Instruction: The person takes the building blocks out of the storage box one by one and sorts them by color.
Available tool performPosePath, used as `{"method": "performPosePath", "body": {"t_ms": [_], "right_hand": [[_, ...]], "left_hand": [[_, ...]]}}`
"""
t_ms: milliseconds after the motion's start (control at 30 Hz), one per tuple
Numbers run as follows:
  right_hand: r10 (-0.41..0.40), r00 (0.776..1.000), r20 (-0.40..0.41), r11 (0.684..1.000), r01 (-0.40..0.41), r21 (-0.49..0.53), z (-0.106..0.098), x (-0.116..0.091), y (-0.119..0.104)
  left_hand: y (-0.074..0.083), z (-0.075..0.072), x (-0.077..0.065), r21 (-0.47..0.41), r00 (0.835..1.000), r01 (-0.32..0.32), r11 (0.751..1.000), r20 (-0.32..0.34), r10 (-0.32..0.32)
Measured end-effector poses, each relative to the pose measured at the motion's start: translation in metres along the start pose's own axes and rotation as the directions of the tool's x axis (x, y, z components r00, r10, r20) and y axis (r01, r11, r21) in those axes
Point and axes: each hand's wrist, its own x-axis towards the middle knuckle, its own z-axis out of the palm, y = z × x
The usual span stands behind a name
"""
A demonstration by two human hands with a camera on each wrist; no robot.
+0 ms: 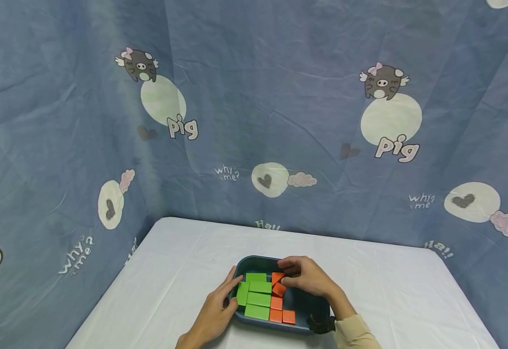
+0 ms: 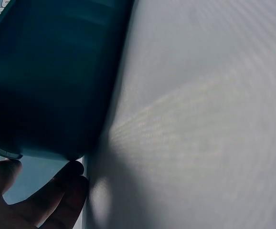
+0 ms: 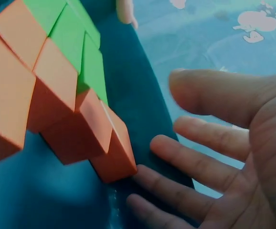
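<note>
Because one orange block (image 1: 278, 290) lies askew in the tray (image 1: 303, 300), beside the green blocks (image 1: 260, 287), a slow, light push seems best to straighten it. The right hand (image 1: 308, 277) has its fingers spread and grips nothing; the left hand (image 1: 213, 312), fingers also apart, rests at the tray's end. The right hand hides part of the tray's far edge, and the left wrist view shows no block.

On the blue cloth (image 1: 240, 97), the word "pig" (image 1: 182, 127) is printed two times in full, with pale letters. The small white words "why me?" (image 1: 226, 173) stand there three times. Lower on this cloth, "Ha!!" (image 1: 267, 225) can also be read.
</note>
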Motion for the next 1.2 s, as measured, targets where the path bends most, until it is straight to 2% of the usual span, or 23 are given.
{"method": "performPosePath", "body": {"t_ms": [167,433,633,967,1200], "right_hand": [[-0.004,0.999,0.050,0.999,0.002,0.034,0.002,0.002,0.007],[-0.045,0.993,0.111,0.997,0.052,-0.059,0.007,0.004,0.013],[-0.028,0.994,0.107,0.995,0.038,-0.092,0.009,0.004,0.014],[-0.026,0.988,0.150,0.985,0.051,-0.165,0.006,0.003,0.015],[-0.057,0.981,0.184,0.988,0.082,-0.132,0.009,0.003,0.018]], "left_hand": [[-0.001,0.001,0.001,-0.001,1.000,0.005,1.000,-0.001,-0.005],[0.000,0.002,-0.001,0.004,1.000,0.002,1.000,-0.018,-0.002],[0.000,0.003,-0.001,0.027,0.999,-0.029,0.999,-0.028,0.029],[0.001,0.001,0.001,0.002,1.000,-0.004,1.000,-0.017,0.004],[-0.001,0.001,0.001,0.005,1.000,0.010,1.000,-0.008,-0.010]]}}
